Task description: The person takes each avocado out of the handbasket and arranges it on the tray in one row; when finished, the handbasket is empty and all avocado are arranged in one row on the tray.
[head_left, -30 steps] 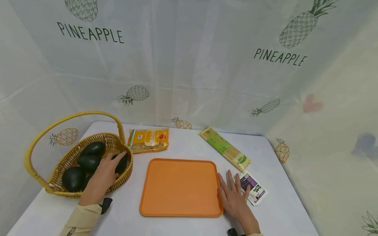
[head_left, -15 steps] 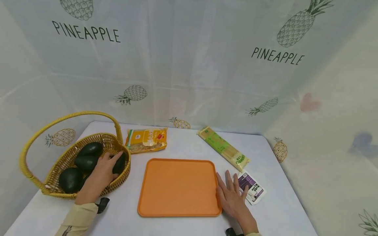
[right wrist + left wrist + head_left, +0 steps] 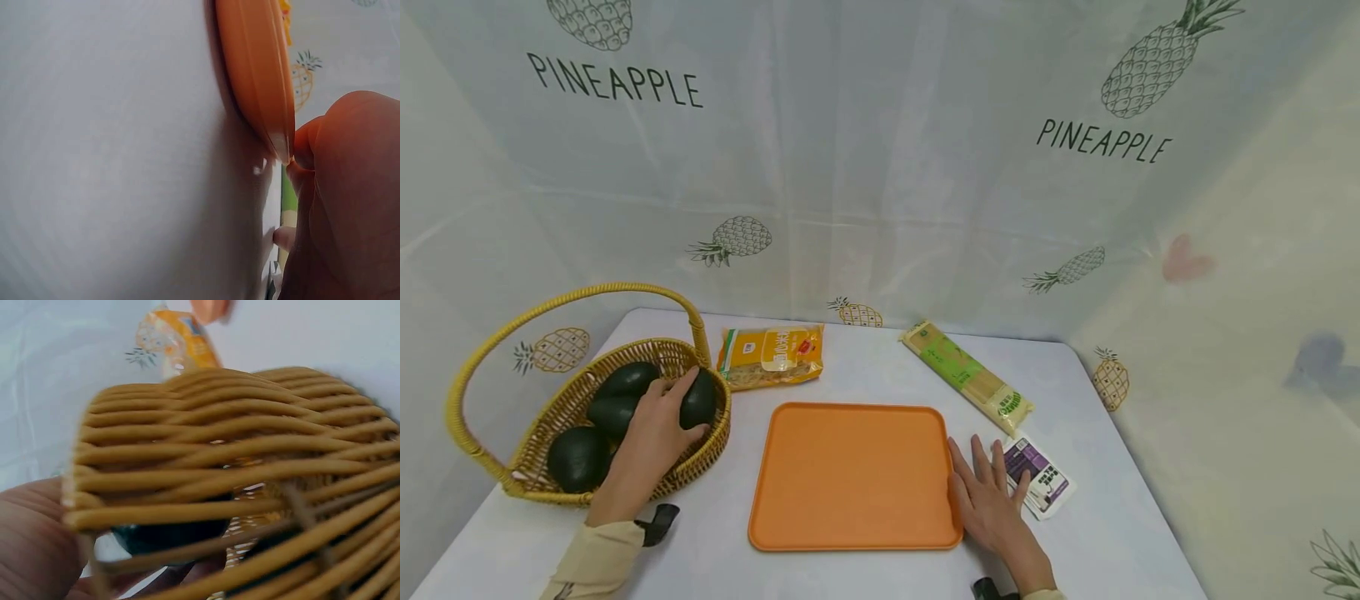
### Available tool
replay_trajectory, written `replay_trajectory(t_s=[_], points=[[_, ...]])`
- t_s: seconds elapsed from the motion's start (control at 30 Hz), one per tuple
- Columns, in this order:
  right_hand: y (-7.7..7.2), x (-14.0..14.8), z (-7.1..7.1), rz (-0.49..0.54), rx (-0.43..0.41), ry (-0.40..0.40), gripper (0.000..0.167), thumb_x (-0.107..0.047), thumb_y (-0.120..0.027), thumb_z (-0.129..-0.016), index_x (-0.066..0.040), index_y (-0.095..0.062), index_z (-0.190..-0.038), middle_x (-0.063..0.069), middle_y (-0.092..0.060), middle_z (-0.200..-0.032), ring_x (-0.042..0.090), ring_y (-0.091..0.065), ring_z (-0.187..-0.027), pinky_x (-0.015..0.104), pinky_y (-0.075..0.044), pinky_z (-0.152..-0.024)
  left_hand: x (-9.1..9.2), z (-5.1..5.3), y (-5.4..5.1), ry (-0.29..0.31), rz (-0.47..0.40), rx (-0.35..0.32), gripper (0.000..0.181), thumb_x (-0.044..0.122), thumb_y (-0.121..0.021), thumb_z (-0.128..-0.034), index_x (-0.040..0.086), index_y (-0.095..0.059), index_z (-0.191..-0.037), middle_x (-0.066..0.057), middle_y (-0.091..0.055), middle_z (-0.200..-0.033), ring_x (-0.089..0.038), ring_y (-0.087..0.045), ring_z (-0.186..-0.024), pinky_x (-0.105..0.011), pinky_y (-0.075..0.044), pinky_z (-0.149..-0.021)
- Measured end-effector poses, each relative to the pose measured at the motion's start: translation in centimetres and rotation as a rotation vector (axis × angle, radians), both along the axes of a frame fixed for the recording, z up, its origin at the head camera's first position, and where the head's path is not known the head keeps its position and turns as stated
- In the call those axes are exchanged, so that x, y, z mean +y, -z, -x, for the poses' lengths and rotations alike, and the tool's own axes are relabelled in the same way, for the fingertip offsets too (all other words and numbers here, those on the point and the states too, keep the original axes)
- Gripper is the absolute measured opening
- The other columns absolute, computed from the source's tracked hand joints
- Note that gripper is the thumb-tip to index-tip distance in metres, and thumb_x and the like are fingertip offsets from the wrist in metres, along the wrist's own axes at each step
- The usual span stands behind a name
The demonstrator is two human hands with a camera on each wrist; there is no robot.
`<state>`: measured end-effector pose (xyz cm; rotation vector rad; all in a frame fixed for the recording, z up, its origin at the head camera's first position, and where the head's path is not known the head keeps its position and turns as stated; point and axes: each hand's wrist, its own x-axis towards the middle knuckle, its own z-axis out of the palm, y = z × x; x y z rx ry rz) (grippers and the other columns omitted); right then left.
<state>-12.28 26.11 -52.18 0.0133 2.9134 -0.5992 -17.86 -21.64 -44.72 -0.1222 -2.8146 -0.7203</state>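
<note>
The dark green fruit point(image 3: 699, 402) is the one to watch, at the right-hand end of the wicker basket point(image 3: 720, 442), and the left hand point(image 3: 651, 433) has it: fingers curled over the top, thumb round the near side, a proper grip. The left wrist view backs that up, dark skin showing past the blurred weave. Whether the fruit is wholly clear of the basket floor, I can't tell. This looks like the start of a lift, and the next move calls for a steady hold and enough height to pass the rim without a snag.

Against half a second ago, fruit and hand sit a touch higher in the basket, and more of the fruit's dark side shows; the right hand point(image 3: 992, 504) has hardly stirred.

Behind the gripping fingers, at least three more fruits point(image 3: 580, 460) lie in the basket. Over to the orange tray point(image 3: 856, 477), flat on the worktop point(image 3: 865, 367): the right hand rests at its right edge, fingers spread and fairly straight, touching the rim, gripping nothing. Just beside those fingers lies a white-and-purple packet point(image 3: 1041, 479), the long green packet point(image 3: 966, 373) beyond it, and the yellow bag point(image 3: 775, 357) near the basket.
</note>
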Motion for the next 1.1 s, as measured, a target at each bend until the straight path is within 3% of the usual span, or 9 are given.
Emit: replay_trajectory(t_s=[0.2,0.33,0.47,0.7,0.83,1.03,1.1], points=[[-0.2,0.0,0.0,-0.005,-0.011,-0.001,0.058,-0.048,-0.033,-0.116,-0.032,-0.025,-0.172,0.016,-0.009,-0.182,0.05,0.013,-0.166,0.084,0.023,-0.115,0.9,-0.5,-1.6,-0.029,-0.063,0.056,0.09,0.008,-0.091,-0.0833,-0.007,-0.043,-0.158,-0.044,-0.051,-0.131,-0.061,-0.06,-0.113,-0.073,-0.056,-0.092],[-0.5,-0.1,0.1,-0.007,-0.011,0.003,0.059,-0.048,-0.034,-0.116,-0.031,-0.026,-0.172,0.017,-0.009,-0.181,0.051,0.012,-0.165,0.084,0.022,-0.115,1.7,-0.8,-2.8,-0.008,-0.091,0.054,0.091,0.014,-0.091,-0.0846,-0.006,-0.043,-0.159,-0.043,-0.052,-0.132,-0.058,-0.062,-0.11,-0.071,-0.057,-0.091],[-0.4,0.0,0.1,0.013,-0.001,0.007,0.059,-0.048,-0.035,-0.115,-0.031,-0.027,-0.171,0.017,-0.011,-0.181,0.051,0.011,-0.165,0.084,0.023,-0.115,2.4,-1.1,-3.3,0.025,-0.097,0.011,0.092,0.019,-0.09,-0.0867,-0.005,-0.04,-0.161,-0.042,-0.052,-0.134,-0.057,-0.064,-0.11,-0.07,-0.058,-0.091],[0.7,0.1,0.0,0.056,0.074,-0.002,0.057,-0.05,-0.037,-0.114,-0.034,-0.032,-0.169,0.02,-0.017,-0.179,0.052,0.006,-0.165,0.084,0.021,-0.116,3.7,-1.6,-3.5,0.045,-0.086,-0.04,0.094,0.028,-0.091,-0.0866,-0.004,-0.043,-0.161,-0.038,-0.056,-0.129,-0.033,-0.06,-0.085,-0.056,-0.062,-0.08],[0.7,0.1,0.0,0.059,0.062,0.002,0.058,-0.052,-0.036,-0.114,-0.035,-0.031,-0.17,0.018,-0.015,-0.18,0.051,0.008,-0.166,0.083,0.023,-0.116,4.3,-1.8,-3.4,0.073,-0.081,-0.044,0.094,0.031,-0.092,-0.0857,-0.003,-0.045,-0.16,-0.035,-0.058,-0.128,-0.032,-0.06,-0.088,-0.056,-0.062,-0.082],[0.1,-0.1,0.1,0.037,0.023,0.007,0.058,-0.048,-0.036,-0.115,-0.031,-0.03,-0.17,0.018,-0.012,-0.181,0.051,0.01,-0.166,0.084,0.023,-0.115,5.3,-2.2,-2.8,0.149,-0.083,-0.07,0.094,0.03,-0.095,-0.082,-0.002,-0.049,-0.157,-0.027,-0.061,-0.114,-0.025,-0.055,-0.081,-0.041,-0.058,-0.07],[0.0,-0.1,0.1,0.027,0.01,0.007,0.058,-0.048,-0.035,-0.115,-0.031,-0.028,-0.171,0.017,-0.01,-0.181,0.051,0.011,-0.166,0.084,0.023,-0.115,5.7,-2.4,-2.6,0.155,-0.079,-0.081,0.094,0.03,-0.096,-0.0813,-0.002,-0.05,-0.157,-0.027,-0.062,-0.115,-0.028,-0.059,-0.086,-0.044,-0.061,-0.074]])
